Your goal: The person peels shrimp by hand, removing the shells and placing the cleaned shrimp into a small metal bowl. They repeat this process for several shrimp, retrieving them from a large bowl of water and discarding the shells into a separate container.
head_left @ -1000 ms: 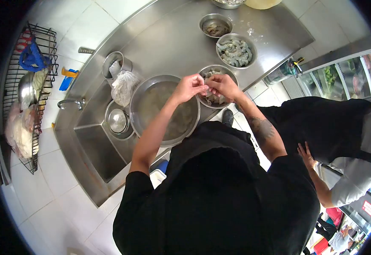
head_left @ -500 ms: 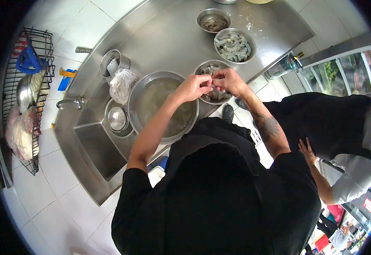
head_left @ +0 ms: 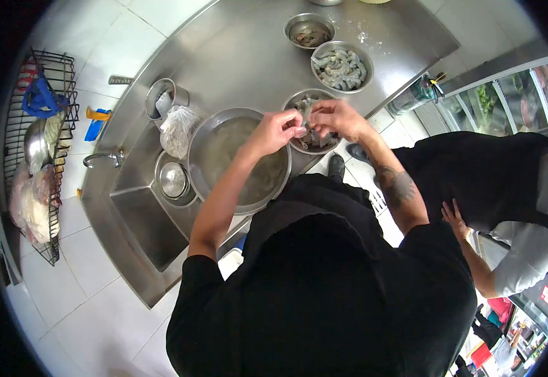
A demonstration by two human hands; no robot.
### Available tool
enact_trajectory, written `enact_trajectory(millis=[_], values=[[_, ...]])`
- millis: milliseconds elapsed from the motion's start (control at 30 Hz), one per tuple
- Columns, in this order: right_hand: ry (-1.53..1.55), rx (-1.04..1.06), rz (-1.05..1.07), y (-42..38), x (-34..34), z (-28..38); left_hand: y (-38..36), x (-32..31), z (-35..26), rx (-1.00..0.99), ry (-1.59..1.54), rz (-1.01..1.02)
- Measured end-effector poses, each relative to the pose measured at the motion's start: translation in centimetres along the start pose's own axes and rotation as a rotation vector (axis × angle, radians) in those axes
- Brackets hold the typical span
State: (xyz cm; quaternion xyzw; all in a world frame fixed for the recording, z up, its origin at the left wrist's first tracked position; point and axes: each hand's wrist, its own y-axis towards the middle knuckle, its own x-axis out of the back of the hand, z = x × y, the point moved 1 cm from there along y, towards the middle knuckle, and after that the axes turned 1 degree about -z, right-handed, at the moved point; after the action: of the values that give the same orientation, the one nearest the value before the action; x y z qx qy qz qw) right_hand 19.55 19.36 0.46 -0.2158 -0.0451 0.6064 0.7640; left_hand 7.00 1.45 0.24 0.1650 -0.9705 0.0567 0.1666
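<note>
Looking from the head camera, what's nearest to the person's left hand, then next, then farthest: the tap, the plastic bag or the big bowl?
1. Big bowl: its edge is right by the left hand.
2. Plastic bag: left, past the bowl.
3. Tap: farthest left.

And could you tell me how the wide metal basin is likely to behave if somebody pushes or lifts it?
The wide metal basin would probably feel heavy, being broad and holding cloudy liquid. That liquid would likely slosh if pushed. The smooth metal wall looks stiff, so I'd expect little flexing.
</note>
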Motion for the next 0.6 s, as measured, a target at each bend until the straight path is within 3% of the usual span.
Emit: enact_trajectory(millis=[67, 167, 200, 267, 433, 500, 600], values=[[0.059, 0.029, 0.088, 0.8, -0.5, -1.2, 0.3, -0.6, -0.8, -0.078, 0.025, -0.013], [0.084, 0.028, 0.036, 1.0, -0.4, -1.5, 0.0, -1.0, -1.3, -0.324, 0.144, -0.111], [0.118, 0.015, -0.005, 0.9, -0.6, -1.3, 0.0, -0.9, -1.1, -0.315, 0.144, -0.12], [0.111, 0.012, -0.009, 1.0, -1.0, -1.4, 0.0, -0.8, -0.7, -0.398, 0.364, -0.031], [-0.007, -0.041, -0.071, 1.0, -1.1, -1.5, -0.2, -1.3, 0.6, -0.334, 0.191, -0.032], [-0.002, -0.049, -0.091, 0.8, -1.5, -1.5, -0.5, -1.2, 1.0, -0.216, 0.091, -0.045], [0.0, -0.058, -0.102, 0.9, -1.4, -2.0, -1.3, -1.3, 1.0, -0.229, 0.044, -0.105]])
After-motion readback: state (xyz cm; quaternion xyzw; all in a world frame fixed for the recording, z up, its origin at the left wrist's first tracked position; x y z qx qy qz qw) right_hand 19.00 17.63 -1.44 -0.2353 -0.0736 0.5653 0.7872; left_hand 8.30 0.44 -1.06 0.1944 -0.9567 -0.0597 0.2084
